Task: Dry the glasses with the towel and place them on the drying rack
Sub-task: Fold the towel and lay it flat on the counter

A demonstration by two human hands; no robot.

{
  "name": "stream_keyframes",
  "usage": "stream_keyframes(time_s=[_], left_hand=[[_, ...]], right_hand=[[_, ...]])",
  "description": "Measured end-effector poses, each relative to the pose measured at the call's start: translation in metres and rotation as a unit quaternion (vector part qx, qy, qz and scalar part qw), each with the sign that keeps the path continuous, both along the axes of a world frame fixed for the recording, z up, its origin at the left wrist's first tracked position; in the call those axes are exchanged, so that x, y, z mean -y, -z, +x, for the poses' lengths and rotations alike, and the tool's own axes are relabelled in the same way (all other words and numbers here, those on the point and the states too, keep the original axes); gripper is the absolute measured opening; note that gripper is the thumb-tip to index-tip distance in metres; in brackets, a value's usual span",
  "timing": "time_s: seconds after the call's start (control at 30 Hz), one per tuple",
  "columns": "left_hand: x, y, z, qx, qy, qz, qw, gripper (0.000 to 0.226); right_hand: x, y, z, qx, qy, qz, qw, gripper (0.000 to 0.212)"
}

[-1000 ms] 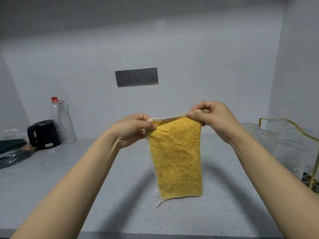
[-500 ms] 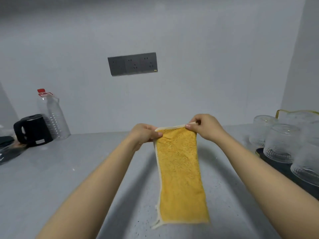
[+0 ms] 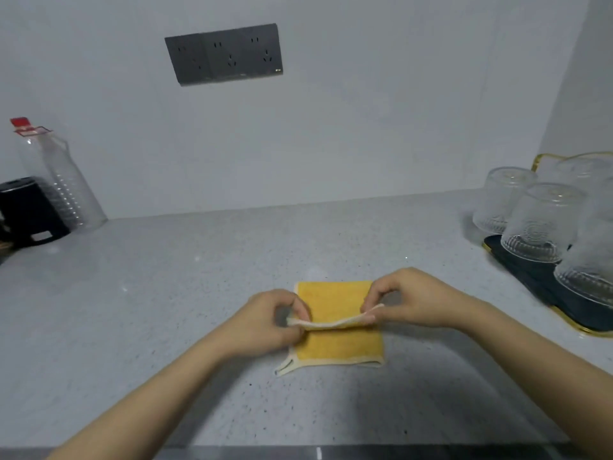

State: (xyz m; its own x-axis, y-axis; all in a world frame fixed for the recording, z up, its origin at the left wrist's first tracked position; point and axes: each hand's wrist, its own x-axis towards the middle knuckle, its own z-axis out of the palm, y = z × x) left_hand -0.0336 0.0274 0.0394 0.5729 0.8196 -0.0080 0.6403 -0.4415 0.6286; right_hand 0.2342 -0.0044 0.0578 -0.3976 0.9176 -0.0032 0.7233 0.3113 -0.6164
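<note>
The yellow towel (image 3: 338, 340) lies on the grey table (image 3: 166, 293) at about 6 o'clock from the middle of the view, its lower half flat and its upper hem lifted and doubled toward the person. The left hand (image 3: 268, 322) pinches the left end of that pale hem, and the right hand (image 3: 411, 300) pinches the right end, fingers curled round the cloth. The glasses (image 3: 540, 224) stand upside down on the dark, gold-edged drying rack (image 3: 544, 287) at 3 o'clock, so the drying itself looks finished and the step in hand seems to be folding the towel away. To do it well, both hands should bring the hem down together, keeping it taut and level, so the pale edges meet squarely at the near end. The loop (image 3: 285, 366) at the near left corner is best tucked under. Pressing along the fold should keep it flat.
</note>
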Motion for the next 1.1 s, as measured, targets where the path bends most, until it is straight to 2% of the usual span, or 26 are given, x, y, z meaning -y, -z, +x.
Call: stream_keyframes(time_s=[0.03,0.13,0.17,0.23,0.3,0.37,0.4,0.57,0.7,0.9,1.03,1.1], left_hand=[[0.003,0.003,0.000,-0.026,0.013,0.013,0.999,0.020],[0.010,0.017,0.009,-0.058,0.024,0.054,0.997,0.062],[0.010,0.022,0.015,-0.076,0.034,0.079,0.993,0.069],[0.009,0.032,0.027,-0.132,0.063,0.121,0.982,0.065],[0.000,0.045,0.032,-0.187,0.074,0.122,0.972,0.063],[-0.013,0.051,0.035,-0.219,0.069,0.136,0.964,0.065],[-0.028,0.054,0.035,-0.227,0.068,0.141,0.961,0.066],[-0.109,0.055,0.034,-0.243,0.049,0.163,0.955,0.064],[-0.177,0.055,0.028,-0.262,0.041,0.158,0.951,0.065],[-0.245,0.055,0.019,-0.270,0.046,0.151,0.950,0.083],[-0.269,0.052,0.017,-0.269,0.060,0.128,0.953,0.069],[-0.268,0.050,0.017,-0.263,0.064,0.124,0.955,0.075]], right_hand=[[0.004,0.004,-0.002,0.006,-0.009,0.001,1.000,0.017],[0.006,0.023,-0.016,0.066,0.000,0.082,0.994,0.035],[0.004,0.032,-0.022,0.092,0.005,0.096,0.991,0.044],[0.000,0.052,-0.034,0.133,0.013,0.081,0.988,0.058],[-0.007,0.069,-0.040,0.185,0.011,0.057,0.981,0.075],[-0.016,0.075,-0.040,0.220,0.011,0.070,0.973,0.096],[-0.031,0.077,-0.040,0.227,0.015,0.072,0.971,0.099],[-0.118,0.075,-0.042,0.242,0.027,0.088,0.966,0.064],[-0.187,0.075,-0.051,0.259,0.023,0.089,0.961,0.062],[-0.251,0.073,-0.060,0.267,0.035,0.070,0.960,0.063],[-0.274,0.069,-0.061,0.266,0.027,0.039,0.963,0.065],[-0.274,0.070,-0.061,0.266,0.025,0.042,0.963,0.070]])
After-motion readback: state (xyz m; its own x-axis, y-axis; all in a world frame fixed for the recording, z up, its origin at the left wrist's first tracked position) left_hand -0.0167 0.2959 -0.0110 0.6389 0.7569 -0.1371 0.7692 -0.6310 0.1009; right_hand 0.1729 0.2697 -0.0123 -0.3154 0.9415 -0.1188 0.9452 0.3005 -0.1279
